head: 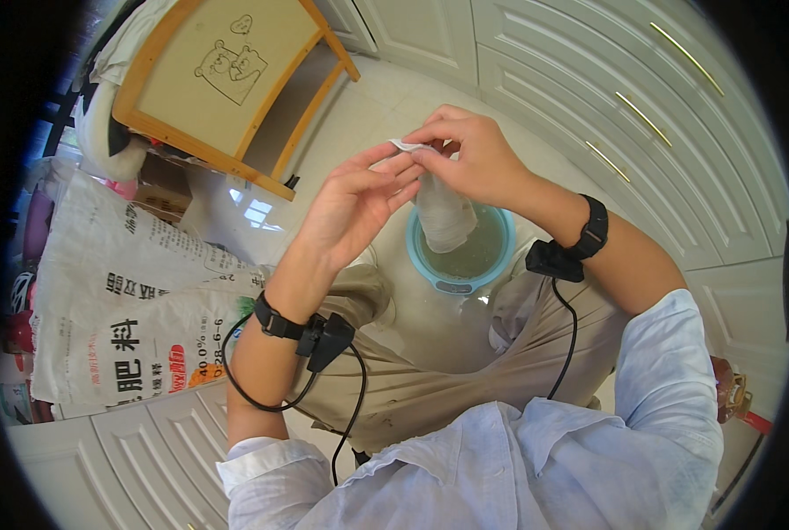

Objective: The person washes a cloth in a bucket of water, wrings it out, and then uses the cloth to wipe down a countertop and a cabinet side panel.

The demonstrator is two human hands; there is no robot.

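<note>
A wet, pale cloth item [444,218], possibly a sock, hangs from my hands over a round blue plastic basin [415,260]. Cloudy water [477,255] fills part of the basin, which stands on the floor between my feet. The thumb and fingers of my right hand [470,156] pinch the item's top edge. My left hand [361,199] is palm up, its fingertips at the same edge; the fabric seems to lie between its fingers. How low the item's bottom end hangs relative to the water is unclear.
Light cabinets with brass handles [642,119] run along the right. A wood-framed board [235,73] with a bear drawing stands at the upper left. Below it is a large white woven sack [129,291] bearing print. A jar [731,391] stands at the right. Cables hang from my wrist straps.
</note>
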